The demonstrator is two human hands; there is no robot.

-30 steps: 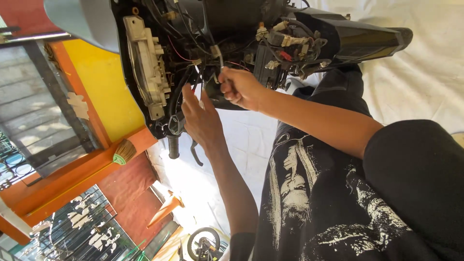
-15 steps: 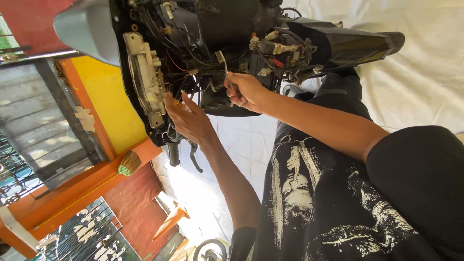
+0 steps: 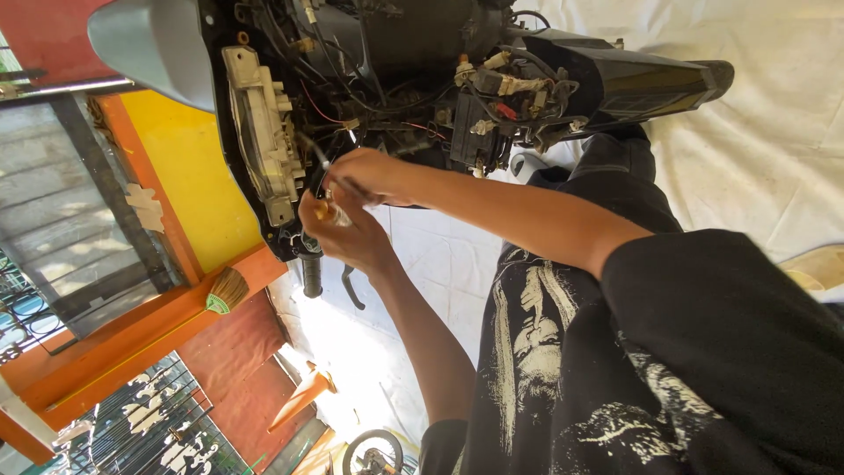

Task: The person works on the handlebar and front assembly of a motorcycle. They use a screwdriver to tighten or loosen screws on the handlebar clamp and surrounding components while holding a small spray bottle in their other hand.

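Right hand closed around screwdriver

Single head-worn view, rolled strongly sideways so that walls and floor run diagonally. The camera looks down and forward along the person's own arms from close range; a black sleeve fills the lower right foreground. The left hand and right hand meet just left of centre, directly before the exposed front of a motorcycle that spans the upper frame. No second view is available for overlap.
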